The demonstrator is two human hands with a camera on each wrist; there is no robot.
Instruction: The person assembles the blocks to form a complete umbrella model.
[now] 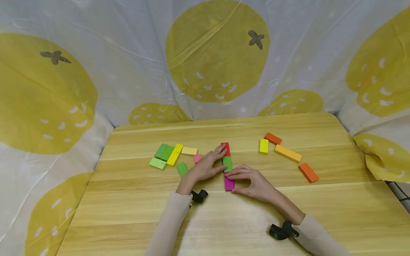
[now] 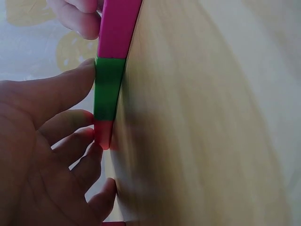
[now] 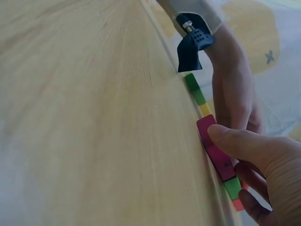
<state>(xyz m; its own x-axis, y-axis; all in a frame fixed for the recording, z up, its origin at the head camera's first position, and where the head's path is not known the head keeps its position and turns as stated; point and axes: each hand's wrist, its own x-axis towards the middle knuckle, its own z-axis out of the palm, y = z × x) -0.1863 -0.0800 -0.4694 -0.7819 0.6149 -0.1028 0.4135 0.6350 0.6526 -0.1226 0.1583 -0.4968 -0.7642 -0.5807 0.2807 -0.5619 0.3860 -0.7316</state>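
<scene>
Three blocks stand end to end in a straight row at mid-table in the head view: a red block (image 1: 228,149) farthest, a green block (image 1: 227,163) in the middle and a magenta block (image 1: 229,184) nearest. My left hand (image 1: 204,168) rests against the row from the left, fingertips at the red block and thumb at the green one, fingers fairly straight. From the right, my right hand (image 1: 256,184) pinches the magenta block between thumb and fingers. The right wrist view shows the thumb on the magenta block (image 3: 216,150), which meets the green one.
Left of the row lie green blocks (image 1: 161,150), a long yellow block (image 1: 174,155), a cream block (image 1: 189,151) and a pink block (image 1: 197,158), partly behind the left hand. To the right are a yellow block (image 1: 263,146), an orange-yellow block (image 1: 288,153) and orange blocks (image 1: 308,172).
</scene>
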